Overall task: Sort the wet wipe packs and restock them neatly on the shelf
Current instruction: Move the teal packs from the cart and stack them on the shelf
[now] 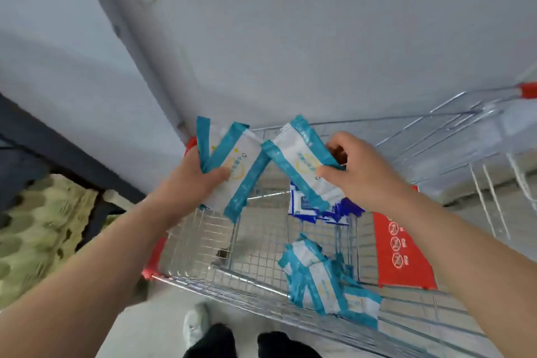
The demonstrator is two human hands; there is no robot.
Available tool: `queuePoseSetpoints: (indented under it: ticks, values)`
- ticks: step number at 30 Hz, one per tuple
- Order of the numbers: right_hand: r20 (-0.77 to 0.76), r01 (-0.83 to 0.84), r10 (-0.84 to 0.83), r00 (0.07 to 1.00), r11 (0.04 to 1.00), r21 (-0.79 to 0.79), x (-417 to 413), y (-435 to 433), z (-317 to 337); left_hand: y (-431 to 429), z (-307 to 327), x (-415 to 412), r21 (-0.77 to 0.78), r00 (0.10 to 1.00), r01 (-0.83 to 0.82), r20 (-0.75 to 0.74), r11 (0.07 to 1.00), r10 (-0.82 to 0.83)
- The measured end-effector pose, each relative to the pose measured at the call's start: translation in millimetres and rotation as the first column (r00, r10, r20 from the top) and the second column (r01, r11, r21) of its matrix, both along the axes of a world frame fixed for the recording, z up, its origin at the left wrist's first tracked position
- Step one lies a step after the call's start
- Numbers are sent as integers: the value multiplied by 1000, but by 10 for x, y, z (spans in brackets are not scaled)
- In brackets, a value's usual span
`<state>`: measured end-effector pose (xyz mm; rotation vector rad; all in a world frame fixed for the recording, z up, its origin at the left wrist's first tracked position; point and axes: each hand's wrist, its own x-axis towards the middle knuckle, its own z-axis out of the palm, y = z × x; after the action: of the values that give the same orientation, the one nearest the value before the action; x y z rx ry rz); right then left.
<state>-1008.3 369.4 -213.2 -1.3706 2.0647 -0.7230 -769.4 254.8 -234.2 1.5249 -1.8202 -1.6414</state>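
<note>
**Teal wipe packs held in both hands over the cart**

The left hand (193,174) grips two teal-and-white wet wipe packs (238,166) fanned into a V. Its thumb presses across the front one and its fingers curl behind. The right hand (357,171) pinches a third teal pack (299,160) near one end, with the thumb on the face and the fingers bent round the back. The inner ends of the held packs meet in the middle; whether they touch or only overlap in view is unclear.

All three packs are held above the far end of a wire shopping cart (203,241). Inside it, a loose heap of teal packs (325,279) lies in the near right corner. A smaller heap of blue-and-white packs (308,206) lies farther in, partly hidden below the right hand's pack. A red flap (404,253) with round warning signs stands at the cart's right side.

A white shoe (196,325) stands on the pale floor just before the cart, and a green patterned mat (37,235) lies to the left. Blur makes the print on the packs unreadable.
</note>
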Motion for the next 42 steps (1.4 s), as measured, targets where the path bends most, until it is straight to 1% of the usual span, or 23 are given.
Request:
queuePoseSetpoints:
  ticks: [4,7,9,16,20,23,28,30,34,38,42]
  values:
    - [-58,-130,125,991,986,-108,479,-356,883,-73,771,585,-97,988,-146,-70,984,140]
    - [-96,-208,194,976,962,-179,901,-498,1407,-60,1244,1098,-146,976,-193,-133,970,174]
    - [-105,-247,229,968,947,-204,1227,-552,1691,-13,1505,1463,-200,971,-220,-136,955,195]
    - [-128,-312,286,950,903,-297,2644,-670,2419,148,2182,2935,-380,913,-406,-204,831,353]
    - [-122,-327,304,945,874,-360,3612,-755,2722,194,2502,3930,-462,894,-449,-231,765,385]
    - [-115,-350,331,937,858,-376,4341,-860,2889,192,2688,4595,-496,868,-495,-257,713,425]
    - [-98,-374,366,926,843,-388,5375,-1172,3023,37,2882,5489,-501,817,-574,-300,648,492]
    - [-112,-376,361,926,846,-378,5689,-1349,3024,-78,2907,5789,-458,777,-629,-345,627,527]
    - [-131,-364,341,931,843,-396,6201,-1737,3029,-392,2888,6314,-319,665,-743,-443,588,601]
    - [-88,-360,356,930,841,-404,6576,-2162,3007,-826,2831,6740,-247,597,-797,-458,551,658]
    - [-68,-353,355,932,856,-378,6881,-2670,2971,-1338,2749,7146,-253,578,-815,-433,522,692]
